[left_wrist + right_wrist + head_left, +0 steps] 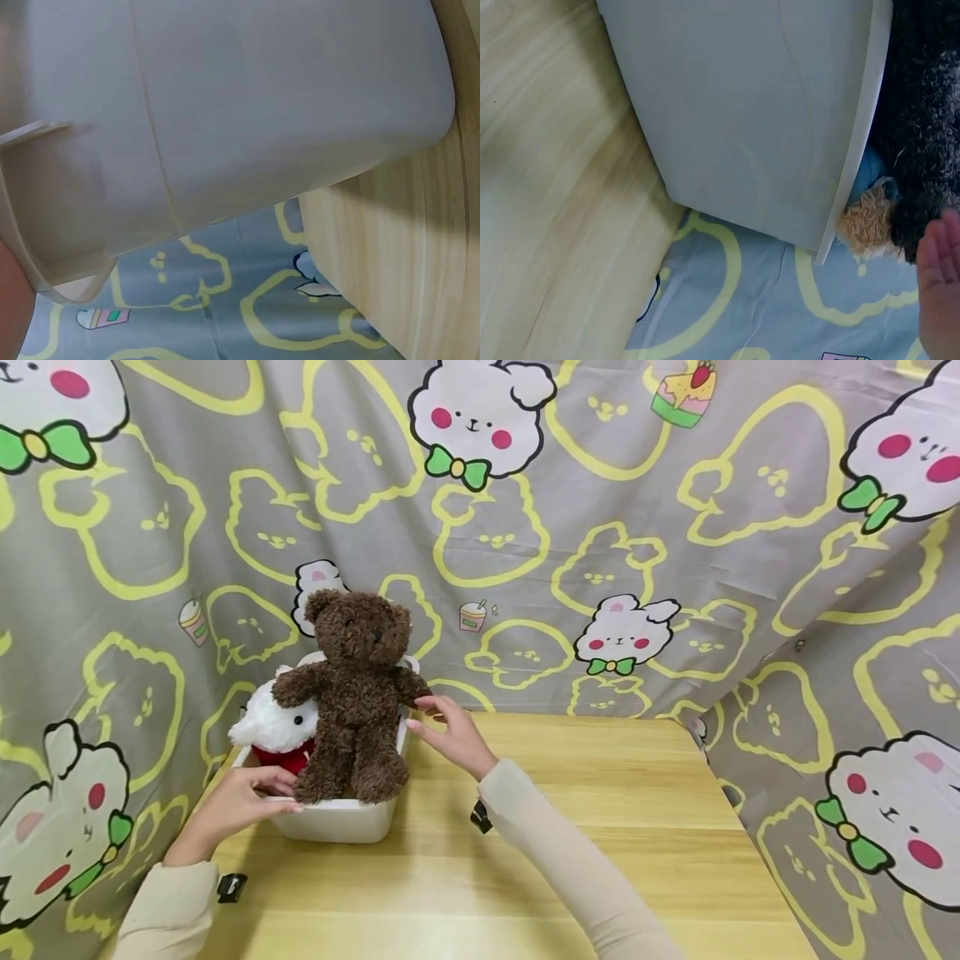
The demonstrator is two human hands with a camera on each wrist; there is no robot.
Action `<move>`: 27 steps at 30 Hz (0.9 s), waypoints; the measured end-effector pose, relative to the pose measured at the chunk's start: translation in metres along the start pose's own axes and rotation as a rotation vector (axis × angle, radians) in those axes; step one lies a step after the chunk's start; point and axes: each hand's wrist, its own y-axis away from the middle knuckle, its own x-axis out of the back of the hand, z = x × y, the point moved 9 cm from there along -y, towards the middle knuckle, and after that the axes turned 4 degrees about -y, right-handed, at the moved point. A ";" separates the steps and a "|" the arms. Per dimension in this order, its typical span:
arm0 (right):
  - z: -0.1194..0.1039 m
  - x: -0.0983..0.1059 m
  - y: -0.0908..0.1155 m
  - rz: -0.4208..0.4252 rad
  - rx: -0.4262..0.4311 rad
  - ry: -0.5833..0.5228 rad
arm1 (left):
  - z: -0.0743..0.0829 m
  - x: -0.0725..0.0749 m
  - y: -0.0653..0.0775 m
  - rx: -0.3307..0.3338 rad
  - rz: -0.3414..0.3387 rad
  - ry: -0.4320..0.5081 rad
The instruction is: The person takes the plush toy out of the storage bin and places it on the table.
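Observation:
A brown teddy bear [356,693] lies upright on top of the contents of a white plastic bin [337,822], its feet at the front rim. Beside it on the left, a white plush toy [281,718] with a red lower part sits in the bin. My left hand [240,802] is at the bin's front left corner, thumb along the rim and fingertips beside the bear's foot. With fingers extended, my right hand [457,739] touches the bear's arm on the right. In the right wrist view, a tan fuzzy plush [868,221] and something blue [866,174] show past the rim.
The bin stands on the left part of a wooden table [585,810]. A patterned curtain [525,560] hangs behind and along both sides. Each wrist carries a small black device. A bin handle [82,285] juts out in the left wrist view.

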 end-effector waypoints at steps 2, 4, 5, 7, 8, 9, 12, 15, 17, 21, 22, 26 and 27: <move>-0.001 -0.004 -0.001 -0.008 -0.012 -0.055 | 0.000 0.000 0.001 0.007 0.003 -0.005; 0.000 -0.010 -0.001 -0.034 -0.062 -0.093 | -0.001 0.000 0.001 0.012 0.008 -0.013; 0.001 -0.013 -0.002 -0.050 -0.098 -0.104 | -0.001 0.001 0.001 0.015 0.011 -0.017; 0.002 -0.019 -0.003 -0.072 -0.161 -0.113 | -0.002 0.001 0.001 0.015 0.017 -0.025; 0.003 -0.022 -0.004 -0.080 -0.192 -0.114 | -0.002 0.001 0.001 0.015 0.018 -0.030; 0.004 -0.025 -0.005 -0.084 -0.219 -0.115 | -0.002 0.001 0.001 0.013 0.020 -0.033; 0.008 -0.035 -0.008 -0.095 -0.286 -0.132 | -0.002 -0.001 0.002 0.012 0.016 -0.023; 0.013 -0.044 -0.010 -0.102 -0.346 -0.152 | -0.002 -0.003 0.004 0.024 0.002 0.011; 0.014 -0.048 -0.012 -0.089 -0.375 -0.171 | -0.003 -0.005 0.004 0.031 -0.007 0.033; 0.016 -0.054 -0.016 -0.025 -0.425 -0.249 | -0.003 -0.006 0.002 0.030 -0.009 0.042; 0.017 -0.055 -0.017 -0.006 -0.432 -0.278 | -0.003 -0.006 0.002 0.028 -0.007 0.044; 0.021 -0.062 -0.023 0.061 -0.437 -0.363 | -0.001 -0.006 0.002 0.017 0.000 0.056; 0.021 -0.062 -0.025 0.081 -0.427 -0.374 | -0.001 -0.006 0.001 0.012 0.002 0.060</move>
